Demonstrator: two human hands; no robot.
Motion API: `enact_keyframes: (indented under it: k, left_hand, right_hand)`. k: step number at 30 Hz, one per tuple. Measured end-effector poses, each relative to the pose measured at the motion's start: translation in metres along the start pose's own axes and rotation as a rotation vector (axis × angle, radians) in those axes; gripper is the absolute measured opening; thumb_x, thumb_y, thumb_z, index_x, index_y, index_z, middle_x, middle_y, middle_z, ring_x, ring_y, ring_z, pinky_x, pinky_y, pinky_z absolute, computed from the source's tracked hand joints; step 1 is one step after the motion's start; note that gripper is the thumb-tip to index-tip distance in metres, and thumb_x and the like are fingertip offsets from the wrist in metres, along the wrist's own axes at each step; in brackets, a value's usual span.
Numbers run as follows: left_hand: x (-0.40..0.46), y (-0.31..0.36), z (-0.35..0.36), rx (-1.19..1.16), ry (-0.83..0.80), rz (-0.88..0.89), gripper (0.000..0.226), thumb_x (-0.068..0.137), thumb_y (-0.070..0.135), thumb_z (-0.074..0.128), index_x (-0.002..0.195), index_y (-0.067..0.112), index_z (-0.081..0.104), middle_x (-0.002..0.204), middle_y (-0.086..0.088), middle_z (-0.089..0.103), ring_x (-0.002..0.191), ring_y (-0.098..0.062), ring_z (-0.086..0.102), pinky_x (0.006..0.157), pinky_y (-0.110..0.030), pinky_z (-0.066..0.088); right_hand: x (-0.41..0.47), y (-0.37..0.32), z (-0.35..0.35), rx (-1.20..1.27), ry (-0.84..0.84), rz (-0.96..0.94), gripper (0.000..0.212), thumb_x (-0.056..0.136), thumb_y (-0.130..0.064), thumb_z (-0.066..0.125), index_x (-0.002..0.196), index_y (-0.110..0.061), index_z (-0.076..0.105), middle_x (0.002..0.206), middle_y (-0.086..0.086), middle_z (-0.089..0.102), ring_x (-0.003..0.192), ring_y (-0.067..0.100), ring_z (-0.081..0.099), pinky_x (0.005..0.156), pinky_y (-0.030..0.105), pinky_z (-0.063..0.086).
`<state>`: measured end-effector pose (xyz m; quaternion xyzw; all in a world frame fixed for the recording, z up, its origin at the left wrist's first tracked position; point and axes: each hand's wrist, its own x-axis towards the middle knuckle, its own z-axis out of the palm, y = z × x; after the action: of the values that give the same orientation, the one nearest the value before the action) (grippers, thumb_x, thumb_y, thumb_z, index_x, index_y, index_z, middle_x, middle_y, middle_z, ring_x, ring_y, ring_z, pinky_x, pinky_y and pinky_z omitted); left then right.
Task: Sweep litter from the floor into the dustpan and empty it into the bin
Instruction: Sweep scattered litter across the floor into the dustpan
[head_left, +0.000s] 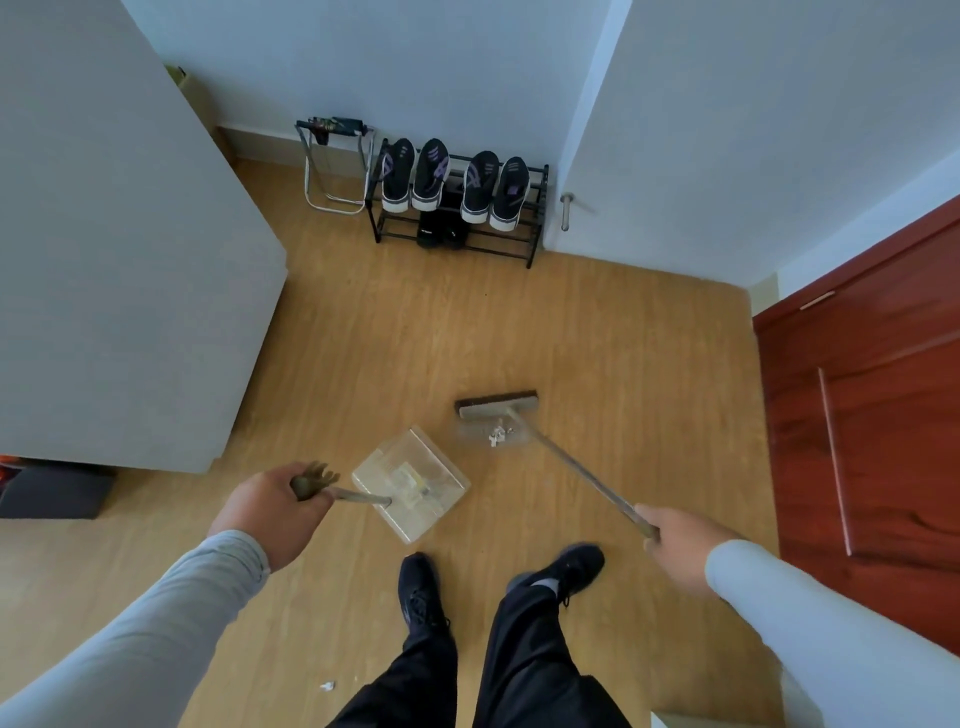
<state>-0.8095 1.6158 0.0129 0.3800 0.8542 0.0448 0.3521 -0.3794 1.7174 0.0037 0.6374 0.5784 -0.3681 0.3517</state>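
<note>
From the head camera, your left hand (270, 512) was curled around the top of the dustpan's handle (343, 493), gripping it firmly. The dustpan (413, 483), a clear plastic tray, sat on the wooden floor (597, 322) just ahead of your feet, slightly left of centre, with its mouth turned toward the far right. Your right hand (675, 545) was closed around the near end of the broom's handle (582, 470), which ran away from you at a slant to the broom head (496, 405). The broom head rested on the floor just beyond and to the right of the dustpan, apart from it. A small cluster of white litter (497, 434) lay on your near side of the bristles, between the broom head and the dustpan's open side. One more white scrap (327, 687) lay on the floor near you, to the left of your left shoe (418, 587). Your right shoe (574, 569) was set a little farther forward. Against the far wall stood a black shoe rack (530, 228) holding two pairs of dark sneakers (457, 182), with a folded metal stool (337, 166) just to its left. A red-brown door (883, 415) filled the right side.
</note>
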Motion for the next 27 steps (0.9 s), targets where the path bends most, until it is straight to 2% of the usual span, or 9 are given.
enact_keyframes:
  k: [2, 5, 11, 15, 19, 21, 23, 25, 27]
  left_hand:
    - [-0.001, -0.004, 0.000, -0.013, 0.008, -0.014, 0.032, 0.088, 0.044, 0.067, 0.117, 0.030, 0.068, 0.081, 0.011, 0.068, 0.072, -0.012, 0.064, 0.065, -0.029, 0.053]
    - [-0.004, -0.010, 0.001, -0.008, 0.023, -0.037, 0.031, 0.088, 0.044, 0.068, 0.115, 0.029, 0.069, 0.080, 0.009, 0.068, 0.072, -0.013, 0.064, 0.067, -0.031, 0.053]
    - [-0.009, -0.004, 0.007, 0.004, 0.024, -0.032, 0.021, 0.089, 0.036, 0.070, 0.108, 0.030, 0.070, 0.078, 0.008, 0.069, 0.072, -0.014, 0.064, 0.064, -0.028, 0.050]
    - [-0.011, 0.002, 0.015, 0.060, 0.002, -0.018, 0.020, 0.088, 0.037, 0.070, 0.107, 0.033, 0.069, 0.077, 0.010, 0.069, 0.072, -0.013, 0.064, 0.070, -0.031, 0.055]
    - [-0.012, 0.008, 0.024, 0.052, -0.012, -0.024, 0.025, 0.088, 0.037, 0.070, 0.112, 0.032, 0.070, 0.078, 0.010, 0.069, 0.073, -0.013, 0.064, 0.069, -0.030, 0.053]
    - [-0.013, 0.013, 0.027, 0.047, -0.016, -0.019, 0.027, 0.088, 0.036, 0.070, 0.114, 0.031, 0.070, 0.078, 0.010, 0.069, 0.073, -0.012, 0.063, 0.066, -0.029, 0.049]
    - [-0.012, 0.018, 0.030, 0.054, -0.024, -0.008, 0.029, 0.088, 0.037, 0.070, 0.116, 0.030, 0.070, 0.078, 0.010, 0.069, 0.073, -0.012, 0.063, 0.065, -0.028, 0.049]
    - [-0.012, 0.024, 0.031, 0.062, -0.033, 0.005, 0.028, 0.088, 0.038, 0.069, 0.115, 0.030, 0.070, 0.077, 0.010, 0.069, 0.072, -0.013, 0.064, 0.065, -0.028, 0.050]
    - [-0.011, 0.032, 0.030, 0.061, -0.040, 0.031, 0.026, 0.089, 0.038, 0.069, 0.113, 0.030, 0.070, 0.076, 0.011, 0.069, 0.071, -0.013, 0.064, 0.067, -0.029, 0.052]
  right_hand:
    - [0.008, -0.003, -0.013, -0.090, 0.026, -0.030, 0.056, 0.103, -0.040, 0.037, 0.156, -0.044, 0.021, 0.150, -0.003, 0.049, 0.111, 0.021, 0.063, 0.085, 0.032, 0.055]
    - [0.030, -0.020, -0.028, -0.174, 0.033, -0.086, 0.053, 0.104, -0.042, 0.032, 0.156, -0.045, 0.021, 0.152, -0.003, 0.047, 0.113, 0.023, 0.061, 0.079, 0.033, 0.055]
    - [0.061, -0.034, -0.044, -0.437, -0.019, -0.105, 0.067, 0.098, -0.016, 0.039, 0.155, -0.046, 0.022, 0.134, -0.002, 0.055, 0.092, 0.020, 0.064, 0.061, 0.029, 0.053]
    - [0.059, 0.000, -0.066, -0.532, -0.002, -0.029, 0.063, 0.099, -0.020, 0.039, 0.155, -0.046, 0.024, 0.118, 0.001, 0.058, 0.079, 0.019, 0.065, 0.065, 0.030, 0.058]
    - [0.051, 0.025, -0.091, -0.524, 0.082, 0.068, 0.052, 0.101, -0.024, 0.030, 0.150, -0.041, 0.040, 0.116, 0.003, 0.063, 0.060, 0.015, 0.061, 0.043, 0.024, 0.042]
    - [0.054, 0.040, -0.098, -0.533, 0.121, 0.114, 0.050, 0.102, -0.035, 0.022, 0.141, -0.038, 0.053, 0.103, 0.000, 0.065, 0.059, 0.014, 0.059, 0.044, 0.024, 0.039]
    - [0.055, 0.052, -0.101, -0.540, 0.136, 0.129, 0.054, 0.101, -0.043, 0.018, 0.138, -0.037, 0.057, 0.092, -0.001, 0.061, 0.062, 0.014, 0.058, 0.048, 0.025, 0.040]
    - [0.049, 0.065, -0.103, -0.599, 0.135, 0.113, 0.050, 0.102, -0.037, 0.020, 0.144, -0.040, 0.048, 0.093, 0.000, 0.059, 0.065, 0.015, 0.055, 0.056, 0.028, 0.049]
    - [0.038, 0.083, -0.103, -0.654, 0.128, 0.063, 0.055, 0.100, -0.025, 0.027, 0.150, -0.049, 0.030, 0.103, 0.000, 0.059, 0.069, 0.017, 0.056, 0.064, 0.031, 0.055]
